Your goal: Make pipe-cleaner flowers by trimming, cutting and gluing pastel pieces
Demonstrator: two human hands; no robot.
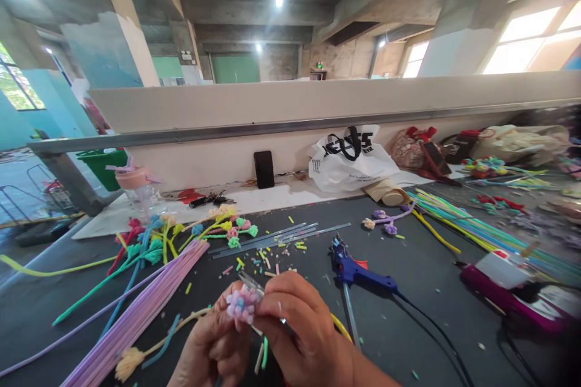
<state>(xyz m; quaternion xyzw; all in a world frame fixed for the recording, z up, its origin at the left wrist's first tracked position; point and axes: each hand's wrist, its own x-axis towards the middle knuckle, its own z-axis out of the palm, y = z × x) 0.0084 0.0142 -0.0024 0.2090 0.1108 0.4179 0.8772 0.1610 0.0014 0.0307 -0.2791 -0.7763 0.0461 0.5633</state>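
At the table's near edge, a pink and lilac pipe-cleaner flower (242,305) is pinched between both hands: the left hand (213,344) is curled closed beneath it, the right hand (304,332) is closed round it and a pair of scissors (250,282). Just left, a lilac pipe-cleaner bundle (145,305) is laid; to the right, a blue glue gun (358,272).

Bright daylight blows out the windows (526,42) at upper right; ceiling lamps (279,0) glare; frame edges bend and blur, especially the tabletop's (422,266) right edge.
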